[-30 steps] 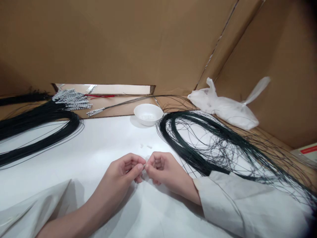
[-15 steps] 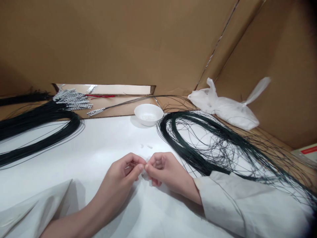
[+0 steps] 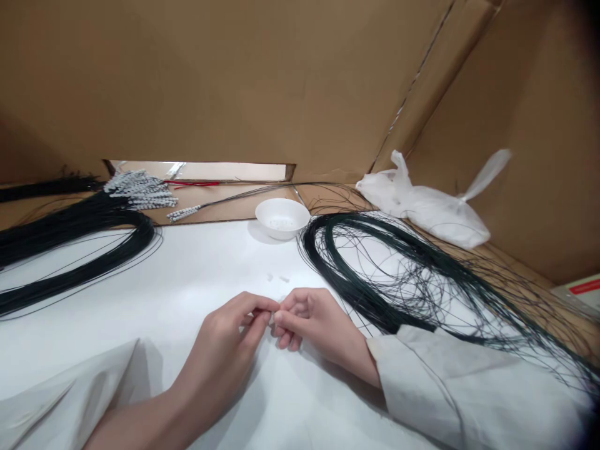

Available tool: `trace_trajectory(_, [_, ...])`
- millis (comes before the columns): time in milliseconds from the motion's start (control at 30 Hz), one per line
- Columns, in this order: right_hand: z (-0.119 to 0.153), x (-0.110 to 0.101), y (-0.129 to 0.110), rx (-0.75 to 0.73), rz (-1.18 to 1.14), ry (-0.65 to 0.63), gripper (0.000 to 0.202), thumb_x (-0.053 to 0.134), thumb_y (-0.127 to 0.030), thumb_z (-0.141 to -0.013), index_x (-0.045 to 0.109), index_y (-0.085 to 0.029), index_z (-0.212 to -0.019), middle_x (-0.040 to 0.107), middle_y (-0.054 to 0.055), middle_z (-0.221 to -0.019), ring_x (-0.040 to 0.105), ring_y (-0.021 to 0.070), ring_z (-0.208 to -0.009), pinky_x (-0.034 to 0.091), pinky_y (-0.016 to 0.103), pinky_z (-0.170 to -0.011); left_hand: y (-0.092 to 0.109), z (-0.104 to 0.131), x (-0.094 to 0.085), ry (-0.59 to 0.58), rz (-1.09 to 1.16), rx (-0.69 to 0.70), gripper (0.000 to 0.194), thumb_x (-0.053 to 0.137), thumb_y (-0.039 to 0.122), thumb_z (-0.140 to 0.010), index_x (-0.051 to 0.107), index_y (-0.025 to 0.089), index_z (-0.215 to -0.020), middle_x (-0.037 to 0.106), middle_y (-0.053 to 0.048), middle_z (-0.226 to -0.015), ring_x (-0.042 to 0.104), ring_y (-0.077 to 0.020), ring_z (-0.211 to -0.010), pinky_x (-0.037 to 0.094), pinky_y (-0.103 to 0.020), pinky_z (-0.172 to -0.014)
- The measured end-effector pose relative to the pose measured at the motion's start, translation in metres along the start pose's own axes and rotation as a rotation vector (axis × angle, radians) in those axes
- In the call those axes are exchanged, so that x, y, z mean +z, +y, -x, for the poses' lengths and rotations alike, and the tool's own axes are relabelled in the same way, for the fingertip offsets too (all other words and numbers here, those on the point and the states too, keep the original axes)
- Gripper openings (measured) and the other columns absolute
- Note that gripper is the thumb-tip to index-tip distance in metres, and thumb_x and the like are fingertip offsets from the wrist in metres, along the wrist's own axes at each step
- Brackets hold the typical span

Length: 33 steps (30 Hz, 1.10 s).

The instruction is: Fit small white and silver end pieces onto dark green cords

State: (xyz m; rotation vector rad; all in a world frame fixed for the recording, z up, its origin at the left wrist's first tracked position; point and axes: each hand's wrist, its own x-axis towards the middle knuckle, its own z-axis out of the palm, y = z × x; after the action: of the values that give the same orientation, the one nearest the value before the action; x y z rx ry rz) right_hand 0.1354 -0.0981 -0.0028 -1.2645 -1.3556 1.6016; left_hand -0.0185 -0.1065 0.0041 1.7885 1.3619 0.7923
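Observation:
My left hand (image 3: 237,334) and my right hand (image 3: 314,319) meet fingertip to fingertip above the white tabletop (image 3: 201,269). Thumb and index finger are pinched on both hands. Whatever lies between the fingertips is too small to name; only a tiny pale spot shows there. Just beyond the fingers lie small white pieces (image 3: 284,279) on the table. Farther back stands a shallow white bowl (image 3: 281,232) with small pale bits in it.
A coil of dark green wire (image 3: 349,284) lies at the right, close to my right sleeve. At the left is a dark wire bundle (image 3: 135,228) beside white-beaded ends (image 3: 140,189). A white plastic bag (image 3: 435,209) rests against the cardboard wall (image 3: 210,81).
My left thumb has drawn back slightly from the right fingertips, while the left index finger reaches out straighter. The right hand has barely moved.

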Motion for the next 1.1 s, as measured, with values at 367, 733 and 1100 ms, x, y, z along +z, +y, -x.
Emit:
trace_trajectory(367, [0.0017, 0.0004, 0.0005, -0.027, 0.007, -0.041, 0.010, 0.058, -0.022, -0.074, 0.052, -0.014, -0.076, 0.060, 0.000, -0.057, 0.058, 0.0087, -0.048, 0.041, 0.016, -0.042, 0.0022, -0.0013, -0.0016, -0.043, 0.005, 0.005, 0.008, 0.050, 0.016, -0.077, 0.052, 0.024, -0.078, 0.058, 0.007, -0.065, 0.052, -0.0086, -0.058, 0.039, -0.019, -0.058])
trace_trajectory(733, [0.0018, -0.0008, -0.0003, -0.040, 0.005, -0.054, 0.011, 0.057, -0.023, -0.076, 0.052, -0.013, -0.075, 0.060, 0.001, -0.059, 0.057, 0.0076, -0.049, 0.041, 0.015, -0.043, -0.0011, -0.0011, -0.0023, -0.024, 0.013, 0.007, 0.010, 0.045, 0.021, -0.079, 0.050, 0.023, -0.087, 0.059, 0.002, -0.073, 0.054, -0.0128, -0.064, 0.041, -0.023, -0.061])
trace_trajectory(1100, [0.0005, -0.0005, 0.0003, -0.034, 0.004, -0.067, 0.015, 0.060, -0.026, -0.074, 0.052, -0.013, -0.076, 0.058, 0.000, -0.058, 0.056, 0.0078, -0.048, 0.041, 0.017, -0.044, -0.0036, -0.0025, 0.0018, -0.063, 0.096, -0.006, 0.010, 0.044, 0.022, -0.082, 0.048, 0.024, -0.091, 0.060, 0.003, -0.079, 0.057, -0.0116, -0.067, 0.043, -0.022, -0.061])
